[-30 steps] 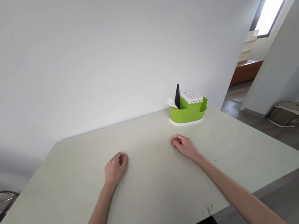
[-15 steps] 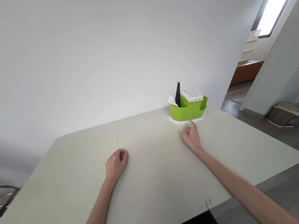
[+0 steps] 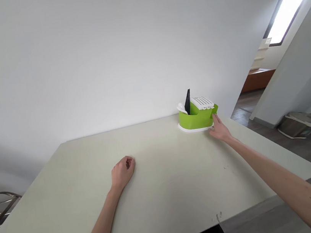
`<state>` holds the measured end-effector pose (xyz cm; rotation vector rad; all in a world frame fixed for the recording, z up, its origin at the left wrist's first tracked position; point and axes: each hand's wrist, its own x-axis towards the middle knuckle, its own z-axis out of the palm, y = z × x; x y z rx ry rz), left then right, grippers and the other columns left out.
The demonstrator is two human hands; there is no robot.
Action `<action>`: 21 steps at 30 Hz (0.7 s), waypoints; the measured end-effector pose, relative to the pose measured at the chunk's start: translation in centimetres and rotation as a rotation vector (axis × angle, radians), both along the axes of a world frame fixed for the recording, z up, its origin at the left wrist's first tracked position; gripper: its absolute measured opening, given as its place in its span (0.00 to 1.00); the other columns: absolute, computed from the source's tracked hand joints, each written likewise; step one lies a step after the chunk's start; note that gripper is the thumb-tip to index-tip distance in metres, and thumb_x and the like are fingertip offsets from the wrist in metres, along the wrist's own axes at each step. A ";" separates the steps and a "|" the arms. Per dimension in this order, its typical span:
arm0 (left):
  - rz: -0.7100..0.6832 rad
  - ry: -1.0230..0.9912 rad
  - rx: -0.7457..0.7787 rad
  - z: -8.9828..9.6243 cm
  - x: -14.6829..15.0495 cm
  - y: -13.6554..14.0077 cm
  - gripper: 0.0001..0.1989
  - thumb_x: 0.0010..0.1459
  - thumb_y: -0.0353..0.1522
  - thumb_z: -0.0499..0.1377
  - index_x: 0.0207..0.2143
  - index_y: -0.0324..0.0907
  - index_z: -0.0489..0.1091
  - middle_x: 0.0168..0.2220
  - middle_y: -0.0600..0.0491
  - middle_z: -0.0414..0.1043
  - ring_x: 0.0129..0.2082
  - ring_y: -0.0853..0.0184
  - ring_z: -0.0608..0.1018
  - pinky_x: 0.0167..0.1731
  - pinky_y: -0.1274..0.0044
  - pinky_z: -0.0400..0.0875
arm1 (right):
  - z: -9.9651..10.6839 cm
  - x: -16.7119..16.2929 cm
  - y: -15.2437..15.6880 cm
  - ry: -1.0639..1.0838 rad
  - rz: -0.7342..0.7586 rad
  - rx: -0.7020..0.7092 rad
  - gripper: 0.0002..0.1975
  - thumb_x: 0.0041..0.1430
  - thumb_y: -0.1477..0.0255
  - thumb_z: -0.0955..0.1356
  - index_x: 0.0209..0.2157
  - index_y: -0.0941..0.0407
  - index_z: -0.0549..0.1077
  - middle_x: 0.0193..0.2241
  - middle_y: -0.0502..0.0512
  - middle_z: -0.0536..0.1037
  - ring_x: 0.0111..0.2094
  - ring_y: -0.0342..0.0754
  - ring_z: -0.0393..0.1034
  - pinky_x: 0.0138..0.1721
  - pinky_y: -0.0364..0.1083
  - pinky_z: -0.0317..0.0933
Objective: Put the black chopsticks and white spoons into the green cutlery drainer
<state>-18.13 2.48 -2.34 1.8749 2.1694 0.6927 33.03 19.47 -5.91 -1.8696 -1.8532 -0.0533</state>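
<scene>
A green utensil caddy [image 3: 192, 121] on a white base stands at the back right of the pale table, near the wall. A white spoon-like utensil [image 3: 181, 108] and a dark upright utensil [image 3: 188, 102] stick out of its left compartment. Its right part carries a white slotted cover [image 3: 202, 103]. My right hand [image 3: 219, 128] reaches to the caddy's right end, thumb and fingers apart; whether the fingertips touch it I cannot tell. My left hand [image 3: 123, 172] rests on the table left of the middle, fingers loosely curled, with nothing visible in them.
The pale table [image 3: 166, 192] meets a white wall [image 3: 107, 61] at its back. A metal rack [image 3: 0, 209] stands beyond its left edge. On the floor at the right is a lidded bin-like box [image 3: 300, 125].
My right hand has moved right and slightly away from me, from in front of the caddy to its right end. My left hand stays in place. The view has shifted slightly.
</scene>
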 end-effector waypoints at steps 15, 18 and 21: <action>0.001 0.025 -0.003 0.3 1.2 -0.3 0.15 0.67 0.45 0.50 0.36 0.48 0.70 0.33 0.55 0.78 0.31 0.63 0.76 0.31 0.74 0.61 | 0.0 -3.4 -2.7 -0.158 0.101 -0.034 0.42 0.60 0.65 0.66 0.73 0.61 0.51 0.75 0.72 0.43 0.57 0.67 0.72 0.56 0.60 0.65; -0.001 0.032 0.002 0.5 1.9 -0.3 0.15 0.67 0.45 0.50 0.36 0.48 0.70 0.33 0.55 0.78 0.31 0.63 0.76 0.31 0.74 0.61 | 0.5 -5.1 -3.9 -0.151 0.115 -0.034 0.41 0.61 0.66 0.66 0.73 0.60 0.51 0.76 0.70 0.42 0.55 0.66 0.73 0.55 0.59 0.66; -0.006 0.037 0.006 0.9 2.9 -0.4 0.14 0.67 0.44 0.50 0.36 0.48 0.70 0.33 0.55 0.78 0.30 0.64 0.76 0.31 0.74 0.62 | 1.2 -6.8 -5.2 -0.142 0.141 -0.047 0.41 0.61 0.68 0.65 0.73 0.61 0.52 0.76 0.69 0.40 0.53 0.64 0.75 0.53 0.58 0.68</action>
